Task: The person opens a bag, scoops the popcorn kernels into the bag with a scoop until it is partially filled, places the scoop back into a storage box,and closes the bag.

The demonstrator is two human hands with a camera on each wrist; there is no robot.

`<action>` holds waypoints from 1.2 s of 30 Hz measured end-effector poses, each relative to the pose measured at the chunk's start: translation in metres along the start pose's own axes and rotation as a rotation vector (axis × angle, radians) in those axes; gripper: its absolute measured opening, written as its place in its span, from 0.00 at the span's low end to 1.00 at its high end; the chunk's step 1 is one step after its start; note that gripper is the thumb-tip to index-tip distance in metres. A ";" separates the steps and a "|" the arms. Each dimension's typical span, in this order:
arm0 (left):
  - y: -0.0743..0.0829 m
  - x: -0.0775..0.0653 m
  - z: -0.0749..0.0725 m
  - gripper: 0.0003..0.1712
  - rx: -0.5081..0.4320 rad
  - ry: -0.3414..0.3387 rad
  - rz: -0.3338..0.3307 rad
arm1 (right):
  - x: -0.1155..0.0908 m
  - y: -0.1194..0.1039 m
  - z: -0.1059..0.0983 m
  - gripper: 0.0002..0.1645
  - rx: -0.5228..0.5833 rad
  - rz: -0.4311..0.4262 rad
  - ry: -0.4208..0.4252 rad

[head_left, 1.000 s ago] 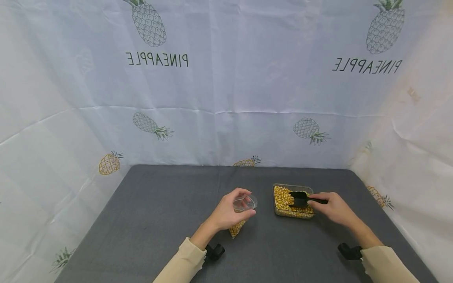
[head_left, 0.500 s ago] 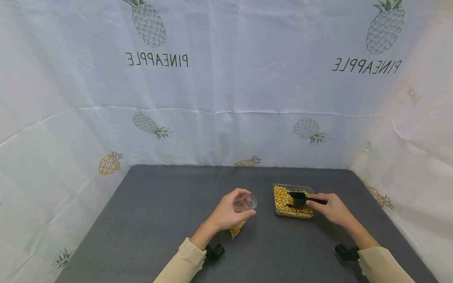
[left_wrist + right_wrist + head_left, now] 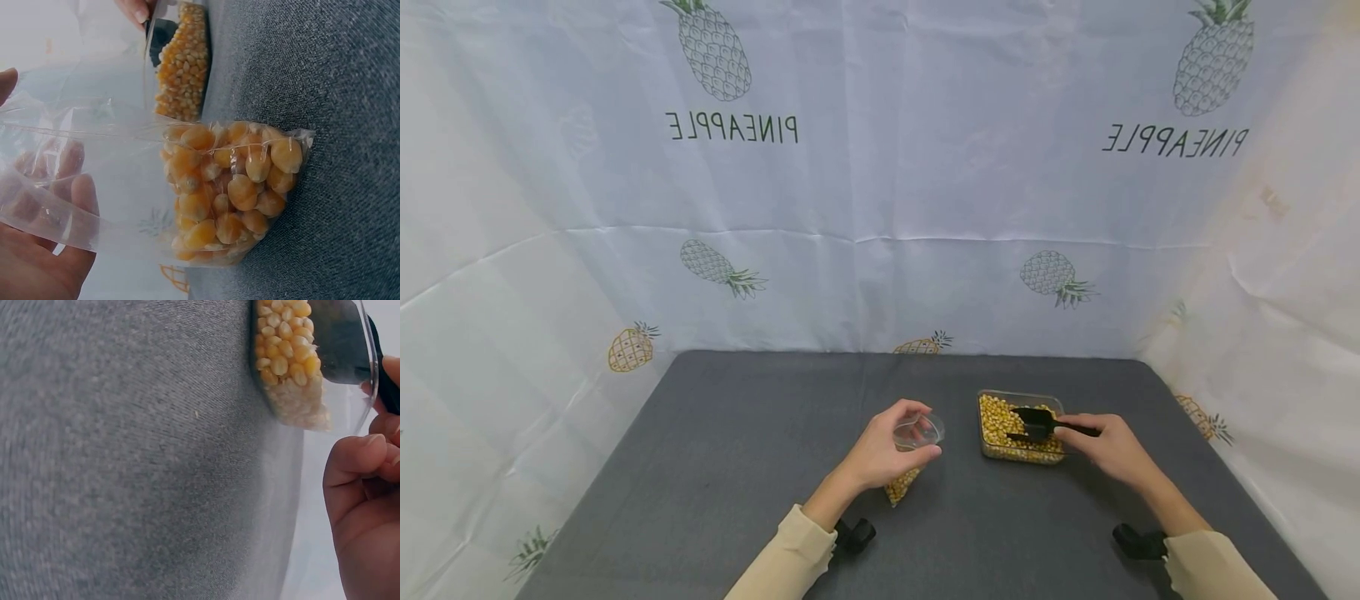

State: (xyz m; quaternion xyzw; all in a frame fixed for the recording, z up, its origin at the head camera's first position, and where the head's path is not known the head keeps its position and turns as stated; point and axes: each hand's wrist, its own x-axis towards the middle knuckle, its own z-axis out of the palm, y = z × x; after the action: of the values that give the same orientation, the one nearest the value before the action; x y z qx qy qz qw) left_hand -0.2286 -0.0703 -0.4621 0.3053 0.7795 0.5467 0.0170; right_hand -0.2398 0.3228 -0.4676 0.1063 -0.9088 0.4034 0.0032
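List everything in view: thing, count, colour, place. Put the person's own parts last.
plastic bag: one, clear, table centre, mouth held open, standing on the table.
corn kernels in bag: many, yellow-orange, filling the bag's bottom.
container: one, clear, rectangular, right of the bag.
corn kernels in container: many, yellow, inside it.
scoop: one, black, bowl over the container's kernels.
table: one, dark grey.
backdrop: white sheets with pineapple prints, behind and at both sides.
wrist cameras: two, black, one under each wrist.
sleeves: two, beige.
left hand: one, grips the bag's mouth.
right hand: one, holds the scoop's handle.
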 end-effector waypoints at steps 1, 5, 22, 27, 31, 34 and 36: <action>0.001 0.000 0.000 0.30 -0.001 -0.001 -0.003 | -0.001 0.000 -0.001 0.27 0.004 0.003 -0.001; 0.001 0.000 0.000 0.30 0.001 0.001 -0.007 | -0.003 0.000 -0.004 0.27 0.018 0.009 0.002; 0.001 0.000 0.001 0.29 -0.004 0.000 -0.013 | -0.012 -0.003 -0.010 0.26 0.104 0.000 0.039; 0.001 0.000 0.000 0.29 -0.007 -0.005 -0.009 | -0.013 -0.007 -0.011 0.26 0.119 -0.004 0.048; 0.001 0.000 0.000 0.30 -0.012 -0.008 -0.003 | -0.013 -0.011 -0.013 0.26 0.134 -0.001 0.051; 0.001 0.001 0.000 0.30 -0.014 -0.008 -0.003 | -0.013 -0.013 -0.014 0.25 0.148 -0.008 0.053; 0.000 0.001 0.000 0.30 -0.015 -0.007 -0.001 | -0.014 -0.015 -0.014 0.25 0.153 -0.011 0.050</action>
State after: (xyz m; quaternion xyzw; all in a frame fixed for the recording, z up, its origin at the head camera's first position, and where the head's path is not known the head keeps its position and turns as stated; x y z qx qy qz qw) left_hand -0.2289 -0.0695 -0.4617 0.3068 0.7753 0.5516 0.0224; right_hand -0.2247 0.3260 -0.4480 0.1012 -0.8744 0.4741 0.0201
